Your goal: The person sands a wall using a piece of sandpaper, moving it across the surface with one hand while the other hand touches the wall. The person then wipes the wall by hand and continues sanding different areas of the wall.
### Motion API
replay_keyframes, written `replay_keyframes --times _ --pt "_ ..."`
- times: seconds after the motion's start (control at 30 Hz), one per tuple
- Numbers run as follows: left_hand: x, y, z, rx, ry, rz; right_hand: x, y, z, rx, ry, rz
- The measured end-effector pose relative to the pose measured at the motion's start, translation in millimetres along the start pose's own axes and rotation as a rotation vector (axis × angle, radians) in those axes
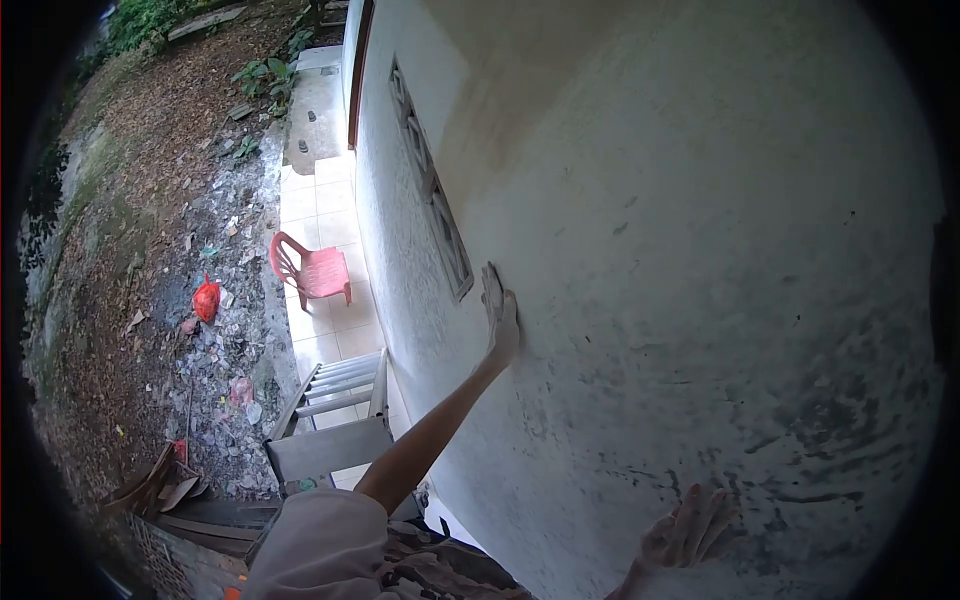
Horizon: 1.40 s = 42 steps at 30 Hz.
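Wall [700, 300], pale and scuffed, spread behind and around the fingers of both our hands. Our left hand [501, 320] reached up to it with fingers extended and close together, a dark sliver showing among them; we could not tell whether they pinched something thin. Our right hand [690, 530], lower in the view, lay at the same surface with its fingers straight and slightly spread, though we could not tell how firmly they pressed. Dark blotches [830, 420] marked the plaster above and to the right of those right fingers, and a brownish patch [520, 90] showed well above the left fingertips. Just left of the left fingertips was the lower end of a long patterned vent [430, 180]. Farther left of them, a red chair [325, 272] stood on pale tiles [335, 200]. Below and left of the same fingers, we had a metal ladder [330, 455] near our light sleeve [320, 540]. Well apart from the fingers, beyond the tiles, a bright red bag [206, 299] lay on littered ground [215, 370].
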<state>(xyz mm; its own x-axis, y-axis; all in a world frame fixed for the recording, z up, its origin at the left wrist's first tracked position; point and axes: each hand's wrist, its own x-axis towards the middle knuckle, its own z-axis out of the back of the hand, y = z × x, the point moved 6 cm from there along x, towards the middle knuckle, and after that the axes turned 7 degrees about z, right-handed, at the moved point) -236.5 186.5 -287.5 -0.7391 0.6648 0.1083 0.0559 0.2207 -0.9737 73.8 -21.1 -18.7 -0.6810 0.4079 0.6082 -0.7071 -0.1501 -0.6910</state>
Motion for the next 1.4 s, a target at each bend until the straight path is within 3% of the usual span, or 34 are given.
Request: replay_keyframes --times 0.1,0.37,0.6,0.67,0.87,1.13,1.3,1.4 --pt "-30.3 -11.6 -2.1 0.012 0.03 0.019 -0.6 -0.4 1.8 0.023 0.018 -0.004" --pt "108.0 22.5 28.4 -0.032 0.0 0.058 -1.9 -0.5 0.2 0.036 -0.035 0.06" --pt "-32.6 18.4 9.7 0.019 0.086 -0.041 -0.9 1.5 0.7 0.013 -0.011 0.062" --pt "-25.7 20.9 11.8 0.024 0.09 -0.036 -1.0 0.6 1.0 0.0 0.017 0.062" --pt "97.8 36.8 33.6 -0.002 0.074 0.049 -2.1 0.5 0.4 0.041 -0.042 0.082" --pt "-22.3 33.9 15.1 0.058 0.11 -0.018 3.7 3.8 3.4 0.033 -0.011 0.087" --pt "73.9 41.5 31.2 0.018 0.083 0.028 -0.5 0.5 -0.7 0.026 -0.034 0.106" --pt "85.5 39.9 33.2 0.011 0.079 0.049 3.2 2.7 0.9 0.057 -0.053 0.1"
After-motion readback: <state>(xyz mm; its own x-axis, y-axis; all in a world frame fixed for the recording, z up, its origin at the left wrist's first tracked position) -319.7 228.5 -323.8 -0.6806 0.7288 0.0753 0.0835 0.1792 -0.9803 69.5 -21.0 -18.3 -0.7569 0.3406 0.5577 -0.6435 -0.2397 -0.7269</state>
